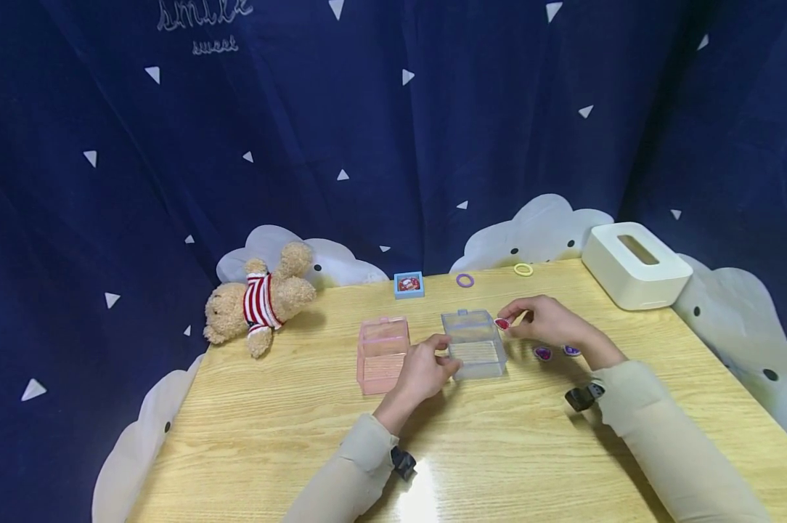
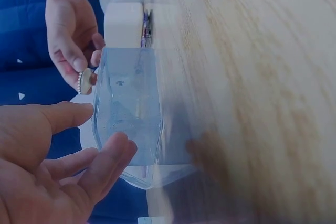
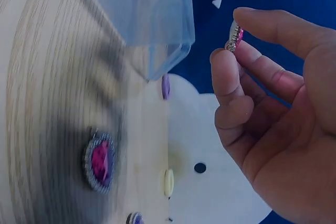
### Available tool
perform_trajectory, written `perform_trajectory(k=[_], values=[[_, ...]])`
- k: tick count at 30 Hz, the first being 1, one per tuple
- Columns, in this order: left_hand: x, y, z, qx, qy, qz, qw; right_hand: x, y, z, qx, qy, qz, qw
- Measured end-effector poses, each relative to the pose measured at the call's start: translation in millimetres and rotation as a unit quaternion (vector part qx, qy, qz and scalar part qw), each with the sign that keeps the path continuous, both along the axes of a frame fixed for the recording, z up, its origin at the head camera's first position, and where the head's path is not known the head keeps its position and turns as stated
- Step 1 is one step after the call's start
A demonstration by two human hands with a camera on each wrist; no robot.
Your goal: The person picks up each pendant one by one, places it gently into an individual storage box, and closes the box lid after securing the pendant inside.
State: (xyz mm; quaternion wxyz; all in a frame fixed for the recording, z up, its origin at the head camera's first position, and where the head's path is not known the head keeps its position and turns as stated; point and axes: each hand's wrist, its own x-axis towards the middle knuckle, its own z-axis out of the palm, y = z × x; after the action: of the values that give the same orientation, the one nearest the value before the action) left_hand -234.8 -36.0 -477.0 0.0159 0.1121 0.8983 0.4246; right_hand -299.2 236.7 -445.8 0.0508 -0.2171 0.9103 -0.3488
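- So, far left on the tabletop (image 1: 250, 436): teddy bear (image 1: 261, 299) lies on its side by the edge, not part of the work.
- Pink box (image 1: 382, 353) sits just left of the clear box, touching or nearly so; can't tell what's inside, if anything.
- Left hand (image 1: 425, 369) rests w/ relaxed, mostly straight fingers against the near-left side of the clear box (image 1: 475, 343), steadying it rather than gripping; left wrist view shows fingers (image 2: 105, 161) beside the wall, not wrapped round.
- Clear box stands open-topped, and looks empty in the head and wrist views, so nothing seems to be dropped in yet.
- Small blue box (image 1: 409, 285) sits behind, towards the backdrop, well apart from both hands.
- Right hand (image 1: 542, 321) pinches a red gem (image 1: 502, 324) btw thumb and forefinger, held at the box's right rim, not yet inside; right wrist view shows gem (image 3: 234, 37) edge-on, off the box.
- Two more gems (image 1: 542, 353) lie on the tabletop just right of the clear box, under the right wrist, untouched.
- Purple ring (image 1: 465, 280) and yellow ring (image 1: 523, 269) lie farther back; white tissue box (image 1: 635, 265) at far right.
- Judgement: early stage, first gem abt to go in, two gems left.
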Motion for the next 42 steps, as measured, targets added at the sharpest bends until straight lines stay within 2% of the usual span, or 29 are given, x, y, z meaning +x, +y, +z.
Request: perform_trajectory(k=[8,16,26,37,42], values=[[-0.5,-0.4,0.1,0.001,-0.003,-0.005,1.0,3.4,-19.1,-1.0,-0.015,-0.025,0.047,0.998],[-0.1,0.1,-1.0,0.002,-0.005,0.0,1.0,2.5,-33.4,-11.2,0.024,-0.009,0.084,0.996],[0.1,0.9,-0.9,-0.009,0.001,0.003,1.0,3.8,-45.4,-17.4,0.08,0.015,0.081,0.993],[-0.7,1.0,1.0,-0.002,-0.006,0.002,1.0,3.8,-49.6,-22.5,0.109,0.048,0.092,0.989],[-0.6,1.2,2.1,-0.003,-0.005,0.003,1.0,3.3,-50.9,-24.5,0.11,0.041,0.085,0.989]])
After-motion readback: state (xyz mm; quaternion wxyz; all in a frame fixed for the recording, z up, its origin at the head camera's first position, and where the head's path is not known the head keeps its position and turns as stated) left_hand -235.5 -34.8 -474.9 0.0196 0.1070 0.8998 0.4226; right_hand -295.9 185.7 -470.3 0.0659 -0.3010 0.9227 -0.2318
